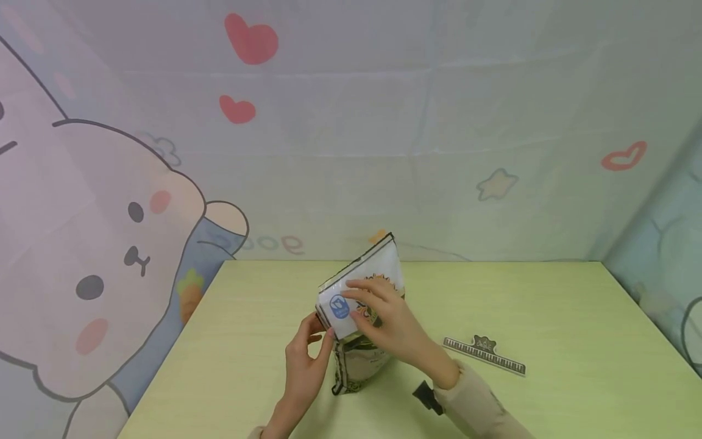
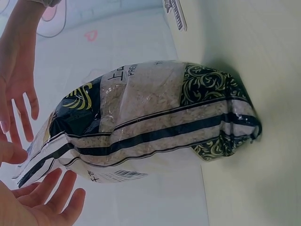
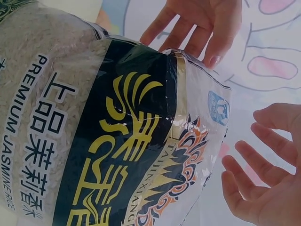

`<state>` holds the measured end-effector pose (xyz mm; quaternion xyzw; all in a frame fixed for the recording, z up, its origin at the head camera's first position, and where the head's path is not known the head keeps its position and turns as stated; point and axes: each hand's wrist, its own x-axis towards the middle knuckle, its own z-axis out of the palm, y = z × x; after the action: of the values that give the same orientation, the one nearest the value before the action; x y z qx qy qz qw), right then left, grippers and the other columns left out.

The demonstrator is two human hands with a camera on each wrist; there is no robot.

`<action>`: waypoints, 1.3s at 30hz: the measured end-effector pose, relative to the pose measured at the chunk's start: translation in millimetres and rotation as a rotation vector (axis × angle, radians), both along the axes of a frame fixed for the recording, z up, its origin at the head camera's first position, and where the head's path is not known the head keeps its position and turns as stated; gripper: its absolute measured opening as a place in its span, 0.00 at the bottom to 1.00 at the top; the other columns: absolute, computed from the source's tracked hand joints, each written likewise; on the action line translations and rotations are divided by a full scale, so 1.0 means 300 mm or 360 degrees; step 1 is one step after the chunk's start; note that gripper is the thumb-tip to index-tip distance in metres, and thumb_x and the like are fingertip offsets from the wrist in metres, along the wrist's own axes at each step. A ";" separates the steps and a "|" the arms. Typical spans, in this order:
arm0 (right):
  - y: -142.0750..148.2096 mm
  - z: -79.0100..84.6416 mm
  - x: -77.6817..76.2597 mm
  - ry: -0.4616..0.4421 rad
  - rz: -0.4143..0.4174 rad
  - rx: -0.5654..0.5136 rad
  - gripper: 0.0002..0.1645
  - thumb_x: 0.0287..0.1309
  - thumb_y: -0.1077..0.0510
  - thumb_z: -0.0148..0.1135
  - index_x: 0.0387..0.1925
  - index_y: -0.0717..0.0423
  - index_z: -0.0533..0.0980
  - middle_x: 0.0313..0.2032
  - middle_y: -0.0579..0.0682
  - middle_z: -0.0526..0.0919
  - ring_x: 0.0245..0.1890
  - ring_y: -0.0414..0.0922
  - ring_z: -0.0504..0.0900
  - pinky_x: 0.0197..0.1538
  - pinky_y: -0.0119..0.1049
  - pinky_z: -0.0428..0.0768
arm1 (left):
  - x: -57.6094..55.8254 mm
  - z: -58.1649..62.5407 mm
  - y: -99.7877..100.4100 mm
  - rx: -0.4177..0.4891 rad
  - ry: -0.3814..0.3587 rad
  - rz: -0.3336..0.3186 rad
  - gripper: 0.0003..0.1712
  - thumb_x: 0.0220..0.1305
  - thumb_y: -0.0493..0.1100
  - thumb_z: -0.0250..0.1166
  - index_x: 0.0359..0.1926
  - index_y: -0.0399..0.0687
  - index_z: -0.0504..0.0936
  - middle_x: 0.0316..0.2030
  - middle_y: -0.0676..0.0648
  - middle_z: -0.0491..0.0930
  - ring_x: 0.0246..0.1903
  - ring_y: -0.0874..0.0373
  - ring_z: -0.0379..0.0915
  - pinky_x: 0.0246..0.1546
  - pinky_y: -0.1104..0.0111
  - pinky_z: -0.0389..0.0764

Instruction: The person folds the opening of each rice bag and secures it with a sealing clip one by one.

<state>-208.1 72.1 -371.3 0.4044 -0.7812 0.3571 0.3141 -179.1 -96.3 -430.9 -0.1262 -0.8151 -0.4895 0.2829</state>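
Note:
A clear plastic bag of rice [image 1: 362, 366] with a dark green band and a white top stands on the table, its top folded over toward the left. At the fold's left edge, my left hand [image 1: 307, 353] pinches the bag, thumb in front and fingers behind. In the left wrist view, the same left hand [image 2: 37, 202] is at the bag's top end. My right hand [image 1: 392, 320] is in front of the white top, fingers spread and bent. The right wrist view shows this right hand [image 3: 263, 174] apart from the bag, nothing between its fingers.
A long clip with a piano-key pattern [image 1: 485, 353] lies on the table [image 1: 559, 317] to the right of the bag. Beside the right sleeve [image 1: 477, 402] is a small black object [image 1: 428, 397]. A printed cloth with hearts [image 1: 252, 39] hangs behind the table.

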 end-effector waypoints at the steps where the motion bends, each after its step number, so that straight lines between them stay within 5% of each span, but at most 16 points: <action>1: -0.002 0.002 0.001 0.0000 -0.0003 0.0008 0.19 0.48 0.64 0.62 0.45 0.55 0.76 0.49 0.53 0.77 0.50 0.47 0.74 0.58 0.52 0.66 | 0.000 0.000 0.000 0.0003 0.0003 -0.0002 0.17 0.57 0.36 0.60 0.49 0.41 0.72 0.35 0.47 0.81 0.36 0.59 0.76 0.35 0.69 0.77; 24: -0.034 0.025 -0.046 0.0030 -0.0028 0.0123 0.21 0.49 0.62 0.62 0.48 0.54 0.74 0.52 0.50 0.75 0.51 0.44 0.73 0.45 0.37 0.74 | -0.003 -0.005 -0.001 0.0063 0.0124 -0.0055 0.16 0.57 0.34 0.59 0.48 0.40 0.73 0.33 0.45 0.81 0.33 0.57 0.77 0.31 0.70 0.78; 33: -0.045 0.047 -0.051 -0.0055 -0.0071 0.0244 0.23 0.50 0.61 0.62 0.51 0.52 0.73 0.54 0.50 0.75 0.55 0.46 0.70 0.47 0.49 0.72 | 0.001 -0.002 0.002 0.0111 0.0066 -0.0060 0.16 0.58 0.35 0.59 0.48 0.41 0.73 0.34 0.45 0.81 0.33 0.58 0.77 0.31 0.71 0.78; 39: -0.043 0.062 -0.060 -0.0057 -0.0095 0.0382 0.24 0.52 0.58 0.61 0.53 0.49 0.72 0.54 0.46 0.75 0.55 0.45 0.69 0.45 0.45 0.65 | -0.004 -0.007 0.000 0.0142 0.0060 -0.0059 0.15 0.58 0.35 0.59 0.47 0.41 0.73 0.34 0.44 0.81 0.33 0.59 0.76 0.31 0.71 0.78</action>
<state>-226.0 59.0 -352.7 0.4093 -0.8355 0.2588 0.2599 -180.2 -96.2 -433.0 -0.1377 -0.7844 -0.5281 0.2946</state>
